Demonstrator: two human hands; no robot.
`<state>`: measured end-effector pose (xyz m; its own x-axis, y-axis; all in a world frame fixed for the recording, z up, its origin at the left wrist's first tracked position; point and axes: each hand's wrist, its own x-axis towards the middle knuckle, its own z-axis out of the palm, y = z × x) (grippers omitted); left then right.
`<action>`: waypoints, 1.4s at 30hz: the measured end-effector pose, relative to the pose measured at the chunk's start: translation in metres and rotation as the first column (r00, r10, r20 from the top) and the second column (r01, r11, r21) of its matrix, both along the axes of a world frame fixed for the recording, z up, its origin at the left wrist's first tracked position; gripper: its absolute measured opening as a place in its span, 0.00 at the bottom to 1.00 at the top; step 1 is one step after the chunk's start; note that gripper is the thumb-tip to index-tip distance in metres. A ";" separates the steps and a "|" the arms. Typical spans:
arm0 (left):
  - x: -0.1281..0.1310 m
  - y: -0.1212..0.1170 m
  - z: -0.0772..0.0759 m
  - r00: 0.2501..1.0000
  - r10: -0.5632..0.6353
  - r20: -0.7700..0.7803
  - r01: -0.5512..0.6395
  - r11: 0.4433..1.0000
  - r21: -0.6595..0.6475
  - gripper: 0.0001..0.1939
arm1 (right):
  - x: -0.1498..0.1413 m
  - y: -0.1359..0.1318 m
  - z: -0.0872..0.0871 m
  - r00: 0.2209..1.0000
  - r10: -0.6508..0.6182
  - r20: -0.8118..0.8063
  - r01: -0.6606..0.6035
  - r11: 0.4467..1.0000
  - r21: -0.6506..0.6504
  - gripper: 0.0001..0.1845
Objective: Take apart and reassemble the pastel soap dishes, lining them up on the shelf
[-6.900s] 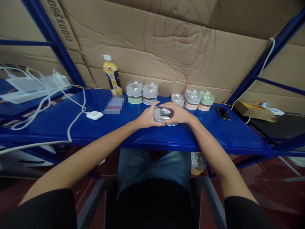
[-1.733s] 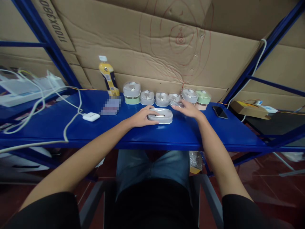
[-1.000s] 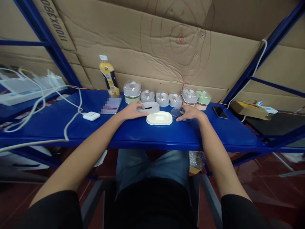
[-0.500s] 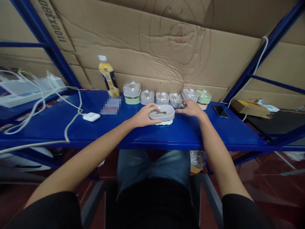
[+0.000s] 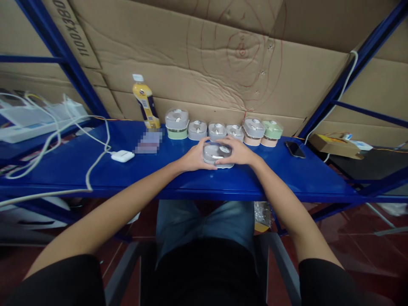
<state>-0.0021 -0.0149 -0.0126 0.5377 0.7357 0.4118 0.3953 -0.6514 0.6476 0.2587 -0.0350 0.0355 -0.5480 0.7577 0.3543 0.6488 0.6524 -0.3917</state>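
Observation:
A small grey box with a clear lid rests on the blue shelf in front of me. My left hand grips its left side and my right hand presses on its lid and right side. Behind it, along the cardboard wall, stands a row of several similar lidded boxes in grey, green and peach tones.
A yellow bottle stands at the back left of the row. A white charger with white cables lies to the left, a blurred card near it. A black phone lies to the right. Blue rack posts flank both sides.
The grey body has been set down over the cream base. My right hand has come from the back row with the clear lid and now presses it onto the box.

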 end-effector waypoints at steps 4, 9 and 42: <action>0.002 0.001 -0.002 1.000 0.005 0.003 -0.005 0.999 -0.050 0.75 | -0.009 -0.001 -0.005 0.999 -0.015 0.034 0.015 1.000 -0.010 0.53; 0.000 0.005 -0.004 1.000 0.011 -0.001 -0.011 0.999 -0.040 0.77 | -0.008 -0.002 -0.005 0.999 0.001 0.041 -0.001 1.000 -0.009 0.52; 0.072 0.027 0.056 0.761 0.628 0.160 -0.635 0.772 -0.009 0.47 | 0.063 0.038 0.010 0.583 -0.246 -0.774 0.616 0.755 0.224 0.45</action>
